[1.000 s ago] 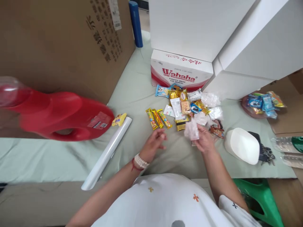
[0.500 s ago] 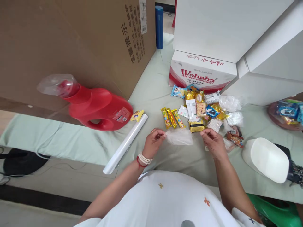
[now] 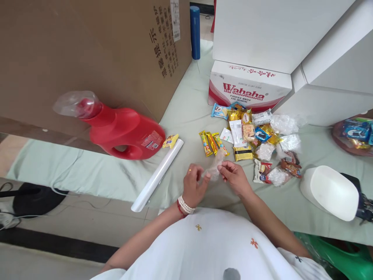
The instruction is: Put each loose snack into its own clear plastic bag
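plastic (image 3: 215, 171), sheer, crumpled, between hands (image 3: 193, 189) (image 3: 237, 179)

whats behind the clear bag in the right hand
Beyond the bag, three yellow packets lie on the pale green cloth. The bag's tip overlaps the rightmost packet's lower end; the part it covers can't be made out clearly.

Bag (image 3: 215, 173) before snack sticks (image 3: 211, 143), jug (image 3: 132, 130) left, packet pile (image 3: 248, 133) right, carton (image 3: 247, 91) behind pile
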Demonstrator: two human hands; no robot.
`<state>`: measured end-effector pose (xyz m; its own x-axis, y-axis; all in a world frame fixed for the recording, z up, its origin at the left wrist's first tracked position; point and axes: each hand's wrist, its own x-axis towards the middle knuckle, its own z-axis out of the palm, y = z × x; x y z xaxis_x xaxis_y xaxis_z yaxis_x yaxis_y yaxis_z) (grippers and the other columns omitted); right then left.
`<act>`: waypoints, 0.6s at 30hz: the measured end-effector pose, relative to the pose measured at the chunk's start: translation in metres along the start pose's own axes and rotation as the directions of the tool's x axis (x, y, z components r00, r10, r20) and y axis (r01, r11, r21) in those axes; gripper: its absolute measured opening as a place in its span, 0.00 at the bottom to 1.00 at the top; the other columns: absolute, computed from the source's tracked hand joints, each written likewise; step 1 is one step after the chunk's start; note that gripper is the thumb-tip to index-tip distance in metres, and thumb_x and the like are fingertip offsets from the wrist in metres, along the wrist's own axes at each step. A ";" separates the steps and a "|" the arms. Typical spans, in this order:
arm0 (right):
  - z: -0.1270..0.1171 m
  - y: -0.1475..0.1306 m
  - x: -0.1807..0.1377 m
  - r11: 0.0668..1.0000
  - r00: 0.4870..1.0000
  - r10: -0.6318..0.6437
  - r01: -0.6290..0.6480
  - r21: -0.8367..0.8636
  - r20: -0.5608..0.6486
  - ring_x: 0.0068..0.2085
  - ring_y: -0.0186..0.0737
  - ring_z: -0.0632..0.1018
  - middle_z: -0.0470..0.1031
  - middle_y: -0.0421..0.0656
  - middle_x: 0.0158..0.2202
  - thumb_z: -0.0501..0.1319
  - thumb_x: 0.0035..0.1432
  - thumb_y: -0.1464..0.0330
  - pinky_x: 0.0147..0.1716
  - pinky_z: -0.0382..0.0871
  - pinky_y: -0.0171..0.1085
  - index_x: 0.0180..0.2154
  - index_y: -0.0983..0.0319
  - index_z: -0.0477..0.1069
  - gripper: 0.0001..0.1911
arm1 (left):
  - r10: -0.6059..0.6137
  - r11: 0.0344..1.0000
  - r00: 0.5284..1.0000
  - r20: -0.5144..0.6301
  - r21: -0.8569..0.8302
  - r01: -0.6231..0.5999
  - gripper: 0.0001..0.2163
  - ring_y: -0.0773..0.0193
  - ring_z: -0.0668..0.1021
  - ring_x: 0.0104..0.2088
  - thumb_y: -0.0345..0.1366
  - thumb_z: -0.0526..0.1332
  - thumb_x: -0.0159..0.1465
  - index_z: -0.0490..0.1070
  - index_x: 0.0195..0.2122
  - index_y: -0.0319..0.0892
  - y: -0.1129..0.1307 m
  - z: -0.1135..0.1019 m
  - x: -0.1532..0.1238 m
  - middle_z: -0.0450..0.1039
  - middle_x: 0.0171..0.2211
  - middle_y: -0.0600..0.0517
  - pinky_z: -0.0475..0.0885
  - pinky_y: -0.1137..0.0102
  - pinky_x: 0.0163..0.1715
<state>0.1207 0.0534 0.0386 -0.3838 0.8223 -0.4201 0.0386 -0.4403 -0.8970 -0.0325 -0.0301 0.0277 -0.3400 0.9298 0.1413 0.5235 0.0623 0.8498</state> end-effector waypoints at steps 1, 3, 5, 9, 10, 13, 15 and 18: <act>-0.003 -0.001 -0.001 0.999 1.000 -0.010 0.011 -0.042 0.021 0.22 0.31 0.65 0.68 0.36 0.22 0.73 0.47 0.49 0.20 0.61 0.32 0.30 0.60 0.76 0.22 | -0.056 0.998 0.998 -0.032 -0.032 0.055 0.12 0.63 0.70 0.30 0.46 0.64 0.65 0.72 0.38 0.43 0.001 0.000 0.003 0.70 0.34 0.51 0.66 0.68 0.32; -0.009 -0.003 -0.004 0.994 0.999 -0.028 0.032 -0.106 0.044 0.22 0.31 0.65 0.71 0.37 0.24 0.72 0.49 0.49 0.21 0.61 0.32 0.31 0.60 0.77 0.21 | -0.124 0.985 0.992 0.015 -0.118 0.125 0.12 0.63 0.70 0.30 0.46 0.67 0.62 0.74 0.39 0.43 0.000 0.002 0.012 0.70 0.34 0.51 0.66 0.68 0.32; -0.019 -0.005 -0.007 0.989 0.999 -0.031 0.036 -0.144 0.032 0.22 0.31 0.66 0.72 0.38 0.24 0.73 0.49 0.49 0.21 0.61 0.33 0.32 0.60 0.78 0.21 | -0.196 0.935 0.971 0.139 -0.271 0.228 0.11 0.65 0.69 0.27 0.46 0.67 0.61 0.74 0.34 0.43 -0.006 0.004 0.021 0.70 0.28 0.53 0.65 0.69 0.30; -0.050 -0.002 -0.014 0.995 0.999 0.007 -0.013 -0.102 -0.054 0.22 0.31 0.64 0.72 0.38 0.25 0.74 0.47 0.49 0.19 0.58 0.32 0.31 0.61 0.76 0.23 | -0.416 0.634 0.869 0.269 -0.599 0.489 0.16 0.70 0.68 0.21 0.49 0.71 0.57 0.71 0.31 0.43 -0.024 0.003 0.032 0.67 0.21 0.58 0.63 0.73 0.24; -0.059 0.001 -0.017 0.996 0.997 0.026 -0.033 -0.082 -0.078 0.22 0.30 0.63 0.71 0.38 0.25 0.74 0.46 0.48 0.18 0.57 0.31 0.31 0.61 0.76 0.24 | -0.450 0.554 0.845 0.290 -0.651 0.519 0.18 0.70 0.70 0.22 0.50 0.73 0.54 0.70 0.31 0.43 -0.027 0.001 0.032 0.69 0.23 0.58 0.64 0.74 0.24; -0.080 0.010 -0.031 0.987 0.984 0.063 -0.086 -0.137 -0.165 0.22 0.31 0.62 0.69 0.38 0.25 0.74 0.44 0.45 0.17 0.56 0.32 0.30 0.61 0.75 0.27 | -0.488 0.389 0.806 0.335 -0.743 0.545 0.21 0.68 0.77 0.31 0.50 0.77 0.50 0.69 0.32 0.43 -0.029 -0.004 0.028 0.73 0.30 0.56 0.73 0.72 0.31; -0.086 0.011 -0.040 0.962 0.959 -0.029 -0.049 -0.268 -0.281 0.22 0.33 0.63 0.68 0.38 0.24 0.70 0.48 0.43 0.18 0.57 0.33 0.31 0.60 0.74 0.27 | -0.472 0.379 0.819 0.328 -0.763 0.524 0.21 0.65 0.79 0.36 0.49 0.77 0.51 0.70 0.32 0.43 -0.026 -0.005 0.023 0.74 0.33 0.55 0.77 0.69 0.37; -0.075 -0.001 -0.045 0.850 0.866 -0.346 0.127 -0.511 -0.360 0.28 0.39 0.70 0.72 0.41 0.29 0.63 0.60 0.46 0.27 0.66 0.37 0.37 0.58 0.76 0.21 | -0.407 0.453 0.866 0.290 -0.759 0.467 0.18 0.64 0.79 0.39 0.49 0.75 0.55 0.72 0.33 0.43 -0.019 -0.003 0.014 0.75 0.36 0.54 0.78 0.65 0.43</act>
<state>0.2075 0.0442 0.0476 -0.0136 0.9946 -0.1032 0.4557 -0.0857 -0.8860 -0.0495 -0.0196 0.0152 -0.2807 0.8852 -0.3711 -0.5151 0.1873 0.8364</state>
